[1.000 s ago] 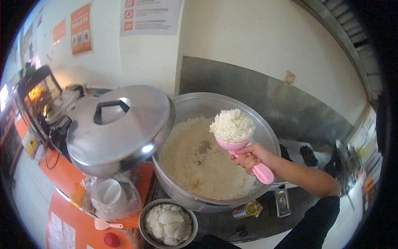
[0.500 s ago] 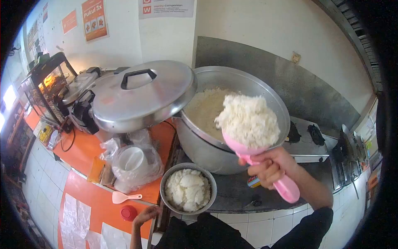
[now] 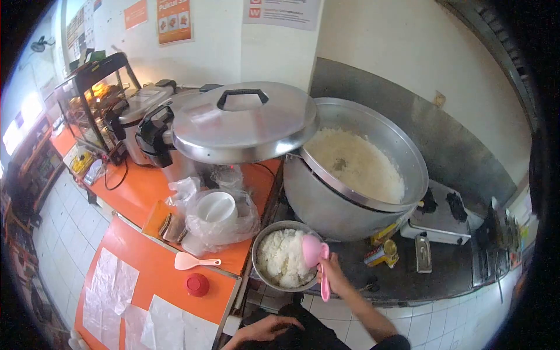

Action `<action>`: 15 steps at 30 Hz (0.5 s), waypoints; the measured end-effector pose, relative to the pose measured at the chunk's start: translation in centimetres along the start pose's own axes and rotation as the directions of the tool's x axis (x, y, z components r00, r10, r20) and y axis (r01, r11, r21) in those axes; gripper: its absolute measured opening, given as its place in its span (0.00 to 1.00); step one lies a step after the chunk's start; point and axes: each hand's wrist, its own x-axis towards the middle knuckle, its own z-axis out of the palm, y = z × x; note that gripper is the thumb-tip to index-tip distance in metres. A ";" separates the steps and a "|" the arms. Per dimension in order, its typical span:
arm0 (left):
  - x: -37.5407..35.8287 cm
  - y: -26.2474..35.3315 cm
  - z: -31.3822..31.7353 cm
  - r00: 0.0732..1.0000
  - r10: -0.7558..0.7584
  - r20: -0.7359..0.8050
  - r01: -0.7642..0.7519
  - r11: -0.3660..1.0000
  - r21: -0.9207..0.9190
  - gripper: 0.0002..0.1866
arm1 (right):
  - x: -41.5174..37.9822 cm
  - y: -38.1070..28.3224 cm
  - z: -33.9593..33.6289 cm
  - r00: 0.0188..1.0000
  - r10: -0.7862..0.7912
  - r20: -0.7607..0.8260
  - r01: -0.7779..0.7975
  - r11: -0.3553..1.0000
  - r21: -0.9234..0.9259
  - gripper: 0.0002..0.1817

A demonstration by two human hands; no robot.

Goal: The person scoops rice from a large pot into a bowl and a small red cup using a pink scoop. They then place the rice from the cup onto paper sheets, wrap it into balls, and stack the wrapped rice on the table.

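Note:
In my right hand is the handle of a pink scoop, its head turned down onto the rice in a small metal bowl. My left hand rests near my lap below that bowl, holding nothing, with its fingers extended. Behind the bowl stands a large metal pot containing more rice. A big round lid with a black handle leans to the left of the pot's opening.
Left on the orange table are a pink paddle, a red cup, plastic sheets and a bagged white container. A can and a stove are at right.
My right hand has brought the rice-filled scoop from above the pot down to the bowl and tipped it over. My left hand has moved away from the table edge. The view has shifted.

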 end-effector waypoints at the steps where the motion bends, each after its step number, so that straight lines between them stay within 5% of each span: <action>1: -0.3 1.0 0.0 0.999 -0.006 0.040 0.005 0.999 0.036 0.30 | 0.5 1.3 -0.4 0.987 -0.160 -0.012 0.155 0.968 -0.196 0.14; 3: -1.7 1.5 -1.2 0.990 -0.101 0.094 0.086 0.984 0.158 0.34 | 1.1 2.2 -0.7 0.895 -0.442 0.056 0.408 0.761 -0.504 0.19; 4: -2.2 4.7 -2.7 0.955 -0.298 0.003 0.288 0.928 0.237 0.29 | 1.0 2.0 -0.5 0.826 -0.551 0.123 0.501 0.615 -0.609 0.21; 5: -2.5 5.7 -4.2 0.983 -0.151 -0.108 0.171 0.962 0.214 0.24 | 0.7 2.0 -0.3 0.745 -0.635 0.204 0.571 0.448 -0.689 0.23; 7: -2.2 13.4 -6.9 0.934 0.135 -0.331 -0.054 0.969 0.243 0.15 | 0.2 1.4 0.5 0.822 -0.532 0.205 0.473 0.435 -0.767 0.25; 9: -2.5 18.5 -8.4 0.839 0.374 -0.396 -0.379 0.923 0.068 0.10 | -0.3 0.4 1.7 0.880 -0.433 0.194 0.379 0.397 -0.836 0.24; 11: -1.1 21.4 -8.0 0.652 0.593 -0.472 -0.753 0.579 -0.313 0.08 | -0.8 -0.3 3.4 0.923 -0.347 0.164 0.288 0.345 -0.893 0.23; 15: 1.6 25.0 -8.9 0.568 0.764 -0.306 -0.797 0.419 -0.434 0.09 | 0.3 0.9 5.2 0.940 -0.286 0.185 0.235 0.148 -0.961 0.26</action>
